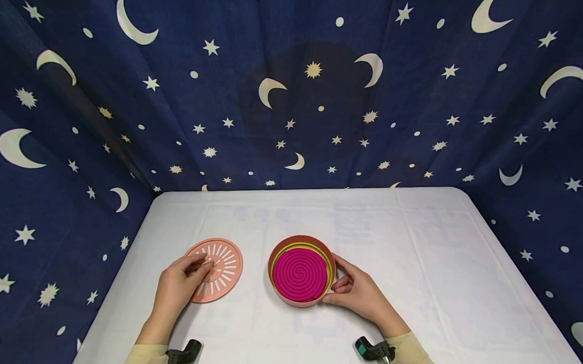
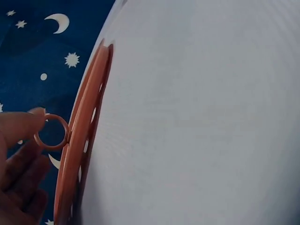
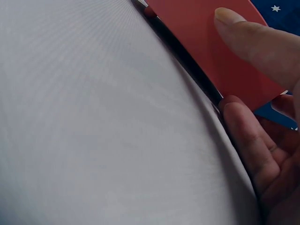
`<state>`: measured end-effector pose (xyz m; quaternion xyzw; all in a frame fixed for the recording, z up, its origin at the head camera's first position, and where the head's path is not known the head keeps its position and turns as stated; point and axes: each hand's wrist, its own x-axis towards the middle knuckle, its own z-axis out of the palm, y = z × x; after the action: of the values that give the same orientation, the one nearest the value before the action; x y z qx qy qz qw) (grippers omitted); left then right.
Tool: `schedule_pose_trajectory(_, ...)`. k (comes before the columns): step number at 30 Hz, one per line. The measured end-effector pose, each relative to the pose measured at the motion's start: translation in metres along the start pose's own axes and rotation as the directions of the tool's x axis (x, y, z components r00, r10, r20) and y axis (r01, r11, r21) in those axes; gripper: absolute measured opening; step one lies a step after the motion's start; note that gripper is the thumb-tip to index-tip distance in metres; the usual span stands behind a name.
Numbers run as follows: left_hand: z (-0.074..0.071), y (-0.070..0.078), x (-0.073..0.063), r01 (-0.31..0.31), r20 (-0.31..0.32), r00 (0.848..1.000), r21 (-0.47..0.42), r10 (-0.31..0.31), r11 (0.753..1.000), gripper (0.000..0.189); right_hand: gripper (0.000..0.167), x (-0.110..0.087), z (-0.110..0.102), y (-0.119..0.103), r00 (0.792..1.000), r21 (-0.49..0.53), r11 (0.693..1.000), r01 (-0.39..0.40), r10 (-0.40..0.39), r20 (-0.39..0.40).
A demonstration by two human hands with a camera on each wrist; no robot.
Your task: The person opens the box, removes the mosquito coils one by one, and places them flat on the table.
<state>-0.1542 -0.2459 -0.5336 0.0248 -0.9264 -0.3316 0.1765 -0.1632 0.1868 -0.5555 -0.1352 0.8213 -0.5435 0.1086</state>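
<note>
A round coral lid with slots radiating from its middle lies flat on the left of the table. My left hand pinches the small ring handle on top of it between thumb and fingers. Right of the lid stands a round coral tin, its top uncovered. Inside it rests a magenta spiral coil, with a yellow edge showing around it. My right hand grips the tin's right side, thumb toward the front; in the right wrist view the thumb lies along the tin's wall.
Both things are on a white cloth-covered table with faint folds. A dark blue curtain with moons and stars hangs behind the table and along its sides. A small black wrist camera is strapped above each hand.
</note>
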Motion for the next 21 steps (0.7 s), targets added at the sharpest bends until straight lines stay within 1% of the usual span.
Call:
schedule_pose_trajectory(2, -0.001, 0.002, 0.001, -0.003, -0.007, 1.0, -0.017, 0.003, 1.0, 0.035, 0.107, 0.0, 0.0, 0.0, 1.0, -0.004, 1.0, 0.001, -0.001, -0.001)
schedule_pose_trajectory(4, -0.003, 0.007, 0.002, -0.023, -0.013, 1.0, -0.042, 0.023, 0.999, 0.038, 0.107, 0.0, 0.0, 0.0, 1.0, -0.008, 1.0, -0.001, 0.001, -0.002)
schedule_pose_trajectory(8, -0.008, 0.023, 0.004, -0.058, -0.008, 0.998, -0.083, 0.057, 0.995, 0.044, 0.107, 0.0, 0.0, 0.0, 1.0, -0.007, 1.0, 0.002, -0.002, -0.003)
schedule_pose_trajectory(10, -0.01, 0.032, 0.003, -0.06, 0.002, 0.998, -0.099, 0.061, 0.993, 0.047, 0.107, 0.0, 0.0, 0.0, 1.0, 0.0, 1.0, 0.003, -0.003, -0.002)
schedule_pose_trajectory(12, -0.01, 0.042, 0.003, -0.076, 0.036, 0.996, -0.138, 0.082, 0.988, 0.052, 0.106, 0.0, 0.0, 0.001, 1.0, 0.003, 1.0, 0.005, -0.005, -0.001)
schedule_pose_trajectory(14, -0.009, 0.051, 0.002, -0.08, 0.09, 0.991, -0.202, 0.1, 0.976, 0.058, 0.106, 0.0, 0.0, 0.001, 1.0, 0.0, 1.0, 0.004, -0.004, -0.002)
schedule_pose_trajectory(17, -0.006, 0.065, 0.001, -0.057, 0.177, 0.978, -0.293, 0.113, 0.954, 0.069, 0.106, 0.0, 0.0, 0.001, 1.0, -0.006, 1.0, 0.002, -0.002, -0.004)
schedule_pose_trajectory(19, -0.002, 0.072, 0.0, -0.037, 0.221, 0.969, -0.328, 0.115, 0.944, 0.075, 0.107, 0.0, 0.0, 0.001, 1.0, -0.009, 1.0, -0.004, 0.004, -0.004)
schedule_pose_trajectory(21, 0.003, 0.078, -0.001, -0.034, 0.248, 0.96, -0.349, 0.127, 0.937, 0.079, 0.107, 0.0, 0.0, 0.0, 1.0, -0.005, 1.0, -0.01, 0.01, -0.002)
